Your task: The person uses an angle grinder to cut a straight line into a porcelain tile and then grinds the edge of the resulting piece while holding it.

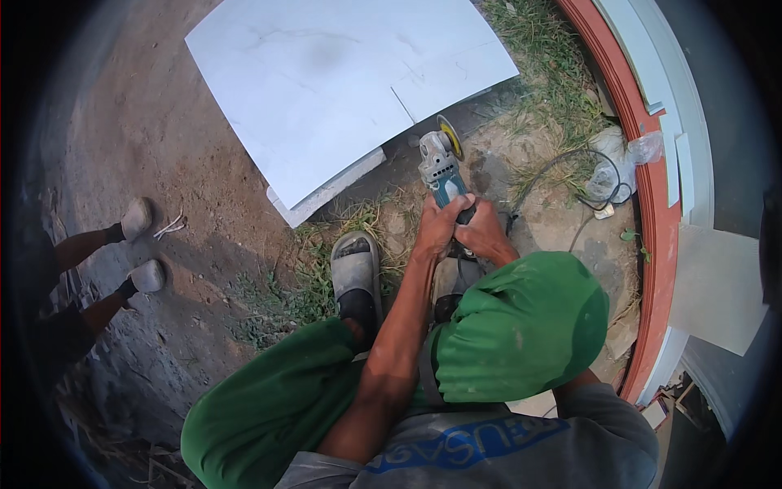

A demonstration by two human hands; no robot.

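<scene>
An angle grinder (444, 175) with a teal body, a grey metal head and a yellow-faced disc (450, 137) is held in front of me. My left hand (437, 222) wraps round its body from the left. From the right, my right hand (484, 232) is closed round the rear of the same tool. The disc stands on edge, just off the near right edge of a large white board (342, 90). A short dark slit or line (402, 104) runs in the board near that edge. Whether the disc is spinning cannot be told.
Under the board lies a pale slab (326, 189). A dark cable (542, 175) loops on the ground toward clear plastic (611, 167) beside a red-brown beam (656, 204). Another person's feet (140, 244) stand at left. My sandalled foot (356, 273) is near the board.
</scene>
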